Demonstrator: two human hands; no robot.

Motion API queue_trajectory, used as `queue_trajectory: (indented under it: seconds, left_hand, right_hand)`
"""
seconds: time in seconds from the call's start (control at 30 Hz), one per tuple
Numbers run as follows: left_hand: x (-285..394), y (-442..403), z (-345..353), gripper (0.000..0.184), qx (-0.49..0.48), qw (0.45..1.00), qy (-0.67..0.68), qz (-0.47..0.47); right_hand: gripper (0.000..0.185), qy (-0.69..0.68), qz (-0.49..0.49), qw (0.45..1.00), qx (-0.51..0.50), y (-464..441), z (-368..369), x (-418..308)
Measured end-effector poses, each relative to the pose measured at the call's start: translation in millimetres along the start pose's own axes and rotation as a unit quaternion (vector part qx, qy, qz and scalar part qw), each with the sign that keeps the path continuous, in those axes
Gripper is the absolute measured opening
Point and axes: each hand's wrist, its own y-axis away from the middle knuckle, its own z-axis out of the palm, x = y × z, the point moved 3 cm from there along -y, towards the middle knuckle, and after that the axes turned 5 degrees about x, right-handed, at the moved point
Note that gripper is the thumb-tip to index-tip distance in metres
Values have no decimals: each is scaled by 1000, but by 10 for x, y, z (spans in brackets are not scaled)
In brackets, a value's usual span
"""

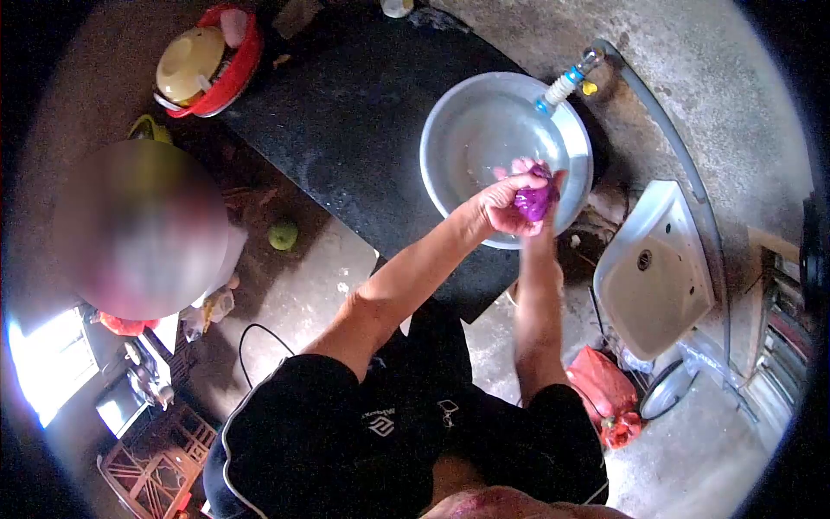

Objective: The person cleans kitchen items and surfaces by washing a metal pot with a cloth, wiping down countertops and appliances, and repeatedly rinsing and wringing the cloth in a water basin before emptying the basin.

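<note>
1. Purple bundle (533, 204), in the head view, sat between the person's two hands, over the near right part of a grey basin (451, 130). Its long axis ran mostly away from the person, the far end leaning a little right.
2. Its surface looked crumpled and glossy, with bright highlights; whether it was cloth or plastic could not be told.
3. Left hand (506, 206) had its fingers curled round the bundle, grasping it from the left. Right hand (553, 201) was close against the other side, partly hidden and blurred, so its grip could not be told.
4. Round and smooth, the basin had a wide pale rim and stood on a flat, dull black table (346, 104).
5. Above its far right edge hung a ribbed white hose (566, 85) with blue ends, near a rough, stained wall (718, 52).
6. Right of the table was a white sink (648, 298), smooth, with a round drain; below it lay a wrinkled red bag (601, 385).
</note>
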Motion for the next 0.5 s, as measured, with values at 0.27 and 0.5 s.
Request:
queue_trajectory:
  seconds: [0.27, 0.5]
  left_hand:
    - [-52, -77, 266, 28, -159, 888, 352, 249]
    - [51, -114, -215, 7, -156, 932, 325, 41]
  right_hand:
    - [22, -131, 65, 989, -31, -255, 56, 433]
    - [39, 267, 9, 910, -319, -220, 504, -144]
